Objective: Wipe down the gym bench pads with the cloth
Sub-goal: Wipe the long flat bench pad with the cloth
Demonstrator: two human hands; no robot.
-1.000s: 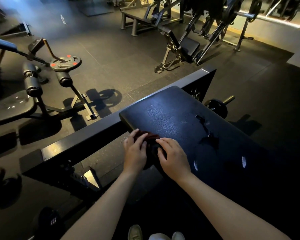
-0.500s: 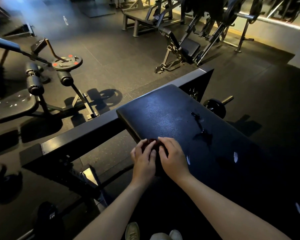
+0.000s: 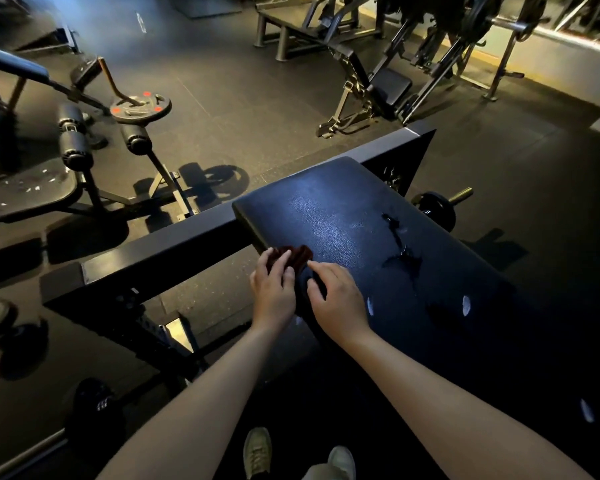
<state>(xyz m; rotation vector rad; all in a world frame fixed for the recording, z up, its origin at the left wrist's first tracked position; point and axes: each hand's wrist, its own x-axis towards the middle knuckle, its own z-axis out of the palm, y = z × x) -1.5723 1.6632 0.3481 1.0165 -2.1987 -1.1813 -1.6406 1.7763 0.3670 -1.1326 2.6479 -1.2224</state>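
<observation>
Pressing my left hand (image 3: 272, 289) flat on the dark red cloth (image 3: 298, 255), I have my right hand (image 3: 338, 301) just beside it, fingers bent at the cloth's near edge (whether they pinch a fold, I cannot tell). The cloth lies at the left edge of the bench pad (image 3: 343, 216), whose length runs off to my right, so my right hand is nearer the rest of it.

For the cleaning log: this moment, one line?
step: wiping | cloth: on bench pad, left edge | left hand: fingers flat on cloth | right hand: beside it, hold unclear
</observation>
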